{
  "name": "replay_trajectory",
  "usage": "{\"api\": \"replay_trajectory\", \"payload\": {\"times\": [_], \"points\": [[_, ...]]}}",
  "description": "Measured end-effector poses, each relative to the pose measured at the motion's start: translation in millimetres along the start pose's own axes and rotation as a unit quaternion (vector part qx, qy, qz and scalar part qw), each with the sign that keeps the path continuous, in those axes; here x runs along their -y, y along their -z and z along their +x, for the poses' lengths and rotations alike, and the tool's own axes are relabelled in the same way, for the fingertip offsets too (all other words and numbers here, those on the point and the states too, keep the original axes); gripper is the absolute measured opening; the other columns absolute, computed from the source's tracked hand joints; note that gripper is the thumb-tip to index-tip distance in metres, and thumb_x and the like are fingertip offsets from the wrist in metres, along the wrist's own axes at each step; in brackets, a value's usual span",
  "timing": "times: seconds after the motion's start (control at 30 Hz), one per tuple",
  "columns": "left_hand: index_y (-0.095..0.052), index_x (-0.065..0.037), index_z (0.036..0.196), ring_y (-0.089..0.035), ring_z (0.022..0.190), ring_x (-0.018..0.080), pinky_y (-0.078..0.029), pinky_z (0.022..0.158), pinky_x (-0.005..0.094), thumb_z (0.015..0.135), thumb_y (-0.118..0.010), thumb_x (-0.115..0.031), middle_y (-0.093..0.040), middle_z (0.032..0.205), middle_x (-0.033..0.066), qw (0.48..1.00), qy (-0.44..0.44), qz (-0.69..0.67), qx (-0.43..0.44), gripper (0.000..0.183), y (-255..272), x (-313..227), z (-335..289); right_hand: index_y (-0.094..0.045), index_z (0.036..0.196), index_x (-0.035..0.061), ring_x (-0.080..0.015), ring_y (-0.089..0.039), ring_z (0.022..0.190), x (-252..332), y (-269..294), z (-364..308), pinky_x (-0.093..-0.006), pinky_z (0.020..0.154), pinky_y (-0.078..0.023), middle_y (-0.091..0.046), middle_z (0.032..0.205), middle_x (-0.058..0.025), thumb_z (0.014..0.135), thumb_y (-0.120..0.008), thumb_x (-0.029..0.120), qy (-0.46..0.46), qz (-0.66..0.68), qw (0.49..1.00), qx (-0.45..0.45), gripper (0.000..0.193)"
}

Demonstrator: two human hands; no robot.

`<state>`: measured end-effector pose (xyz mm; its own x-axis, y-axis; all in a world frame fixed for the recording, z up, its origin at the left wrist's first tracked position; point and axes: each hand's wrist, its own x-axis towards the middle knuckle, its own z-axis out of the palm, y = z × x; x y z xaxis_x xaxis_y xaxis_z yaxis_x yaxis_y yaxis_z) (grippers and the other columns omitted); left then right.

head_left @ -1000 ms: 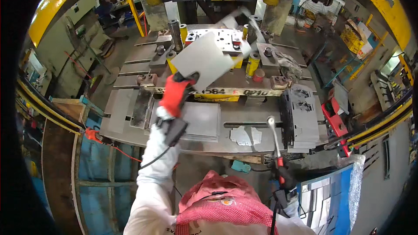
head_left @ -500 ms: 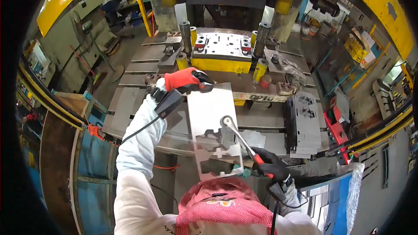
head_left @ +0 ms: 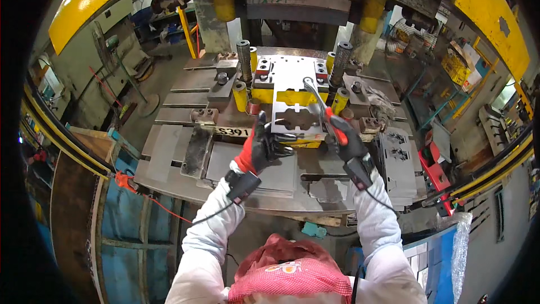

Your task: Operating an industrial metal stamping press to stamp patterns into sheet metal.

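Fingers (head_left: 279, 147) spread and free, the left hand (head_left: 261, 151), in a red-and-black glove, is held just short of the near end of a cut metal sheet (head_left: 289, 79); the right hand (head_left: 347, 139), gloved and apart from the left, is clamped on the red grip of a long tool (head_left: 322, 104), whose round head is over the sheet's right side, though whether they touch cannot be told; the sheet lies partly on a yellow-sided die (head_left: 262, 94), its openwork end extending toward the worker; ribbed guide posts (head_left: 243, 62) and short yellow cylinders (head_left: 240, 97) flank the die; nearer the worker, flat blanks (head_left: 230, 164) are stacked at left, an irregular metal piece (head_left: 328, 190) lies near the bed's front edge, and dark-marked cut sheets (head_left: 400, 163) are piled at right; a red-checked garment (head_left: 289, 276) shows below
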<state>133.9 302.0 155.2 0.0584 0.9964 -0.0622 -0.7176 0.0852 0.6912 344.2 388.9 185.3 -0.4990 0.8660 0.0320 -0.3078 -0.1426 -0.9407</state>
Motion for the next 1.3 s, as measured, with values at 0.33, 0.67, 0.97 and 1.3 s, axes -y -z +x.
{"api": "replay_trajectory", "payload": {"times": [0.33,0.67,0.97,1.3], "points": [[-0.050,-0.001,0.110,-0.061,0.074,0.0262,-0.050,0.073,0.0382,0.087,-0.036,-0.043,-0.060,0.089,0.0176,0.992,-0.046,-0.114,0.005,0.050,-3,23,43,-0.055,0.092,0.0058,-0.0069,-0.045,0.044,-17,24,47,-0.0179,0.033,-0.031,-0.049,0.064,0.0014,0.081,-0.053,0.029,-0.127,0.061,0.987,0.083,0.026],[-0.052,-0.003,0.107,-0.060,0.076,0.0307,-0.050,0.074,0.0416,0.086,-0.037,-0.043,-0.059,0.092,0.0197,0.988,-0.021,-0.127,-0.086,0.048,-9,24,47,-0.049,0.106,0.0070,-0.0094,-0.047,0.044,-16,35,-22,-0.0218,0.036,-0.036,-0.053,0.072,-0.0034,0.083,-0.050,0.030,-0.047,0.029,0.998,-0.008,0.032],[-0.049,-0.003,0.105,-0.060,0.079,0.0325,-0.049,0.077,0.0437,0.086,-0.037,-0.042,-0.058,0.095,0.0225,0.985,-0.008,-0.156,-0.071,0.045,-16,23,48,-0.052,0.097,0.0001,-0.0144,-0.049,0.053,-149,62,-299,-0.0257,0.052,-0.041,-0.054,0.069,-0.0091,0.081,-0.049,0.038,-0.092,0.097,0.974,-0.185,0.041],[-0.049,-0.004,0.105,-0.059,0.081,0.0344,-0.048,0.078,0.0462,0.085,-0.038,-0.041,-0.057,0.097,0.0234,0.982,-0.009,-0.159,-0.100,0.044,-9,27,56,-0.047,0.111,0.0108,-0.0194,-0.053,0.048,-176,17,-372,-0.0292,0.038,-0.042,-0.061,0.089,-0.0157,0.076,-0.055,0.037,-0.132,0.276,0.888,-0.343,0.044]]}}
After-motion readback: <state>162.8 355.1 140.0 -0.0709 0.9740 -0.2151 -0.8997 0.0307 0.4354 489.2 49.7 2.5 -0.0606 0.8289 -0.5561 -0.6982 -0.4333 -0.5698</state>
